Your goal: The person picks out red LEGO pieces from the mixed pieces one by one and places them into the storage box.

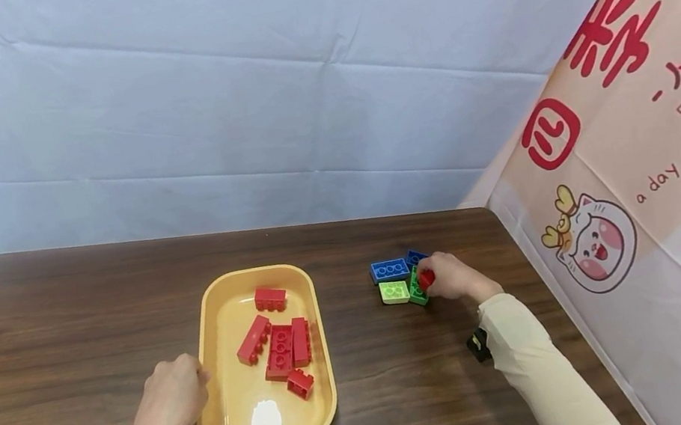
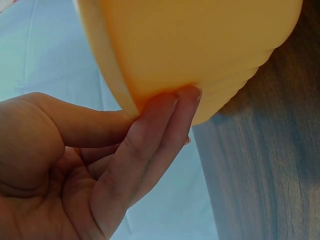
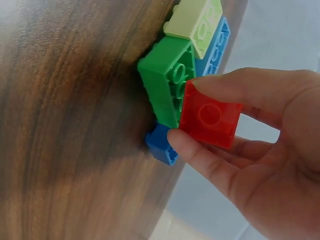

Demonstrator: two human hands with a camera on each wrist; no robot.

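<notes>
My left hand [image 1: 173,395] pinches the left rim of a yellow tray [image 2: 200,45], thumb on one side and fingertips on the other. Several red building bricks [image 1: 270,298] lie in that tray. On the right, my right hand [image 1: 450,275] holds a small square red brick [image 3: 212,114] between thumb and fingers, its hollow underside showing in the right wrist view. Right beside the held brick are a green brick [image 3: 162,75], a pale green brick [image 3: 192,22], a blue brick [image 1: 389,270] and a smaller blue brick [image 3: 161,144], grouped on the table.
The dark wooden table [image 1: 62,337] ends at a pale cloth backdrop [image 1: 160,122]. A printed banner [image 1: 655,134] hangs along the right side. A dark band [image 1: 479,345] shows at the right wrist.
</notes>
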